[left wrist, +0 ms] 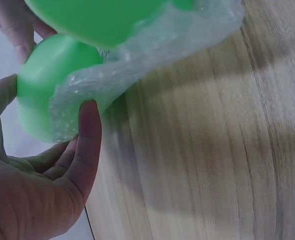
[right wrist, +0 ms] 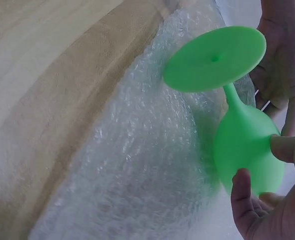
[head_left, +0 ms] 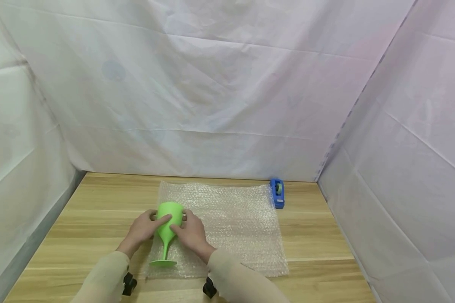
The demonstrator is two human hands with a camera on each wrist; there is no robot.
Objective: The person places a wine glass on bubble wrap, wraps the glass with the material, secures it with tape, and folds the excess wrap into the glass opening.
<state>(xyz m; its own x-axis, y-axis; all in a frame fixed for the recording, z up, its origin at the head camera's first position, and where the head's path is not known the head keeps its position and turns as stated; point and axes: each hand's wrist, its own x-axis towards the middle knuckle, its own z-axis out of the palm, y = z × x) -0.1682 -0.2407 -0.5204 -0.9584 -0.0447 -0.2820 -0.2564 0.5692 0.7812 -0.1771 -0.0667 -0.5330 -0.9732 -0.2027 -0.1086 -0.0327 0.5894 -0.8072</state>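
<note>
A bright green goblet [head_left: 170,209] lies on its side over the left part of a bubble wrap sheet [head_left: 235,227], its round foot toward me. My left hand [head_left: 142,228] holds the bowl from the left, thumb on top. In the left wrist view, its other fingers [left wrist: 89,125] are against the raised edge of the bubble wrap [left wrist: 137,62] beside the bowl. From the right, my right hand [head_left: 192,233] grips the same bowl, its thumb on the upper side. The right wrist view shows the goblet's foot [right wrist: 215,60] above the wrap.
A blue tape dispenser [head_left: 277,193] stands at the back right, by the wrap's far corner. The wooden table [head_left: 98,219] is bounded by white sheeting [head_left: 197,92] at the back and both sides.
</note>
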